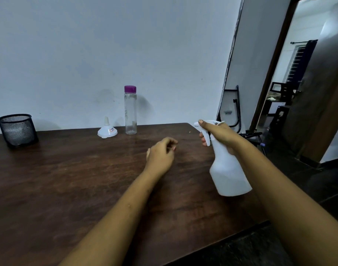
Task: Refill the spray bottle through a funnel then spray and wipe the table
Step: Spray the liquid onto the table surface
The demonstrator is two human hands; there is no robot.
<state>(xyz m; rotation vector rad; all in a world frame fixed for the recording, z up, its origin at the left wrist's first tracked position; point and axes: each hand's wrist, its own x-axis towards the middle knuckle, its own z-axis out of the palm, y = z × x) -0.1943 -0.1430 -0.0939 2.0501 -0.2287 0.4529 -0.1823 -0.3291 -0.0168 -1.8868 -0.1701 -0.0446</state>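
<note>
Firmly gripping the head of a white spray bottle (229, 175), thumb on top and fingers at the trigger, the person's right hand (220, 134) holds it tilted above the dark wooden table (68, 179) near its right edge. The left hand (161, 153) is over the table's middle, fingers loosely curled and holding nothing. At the far edge a white funnel (107, 131) sits mouth-down just beside an upright clear bottle (130, 112) with a purple cap. A black mesh basket (17, 130) stands near the far left corner.
</note>
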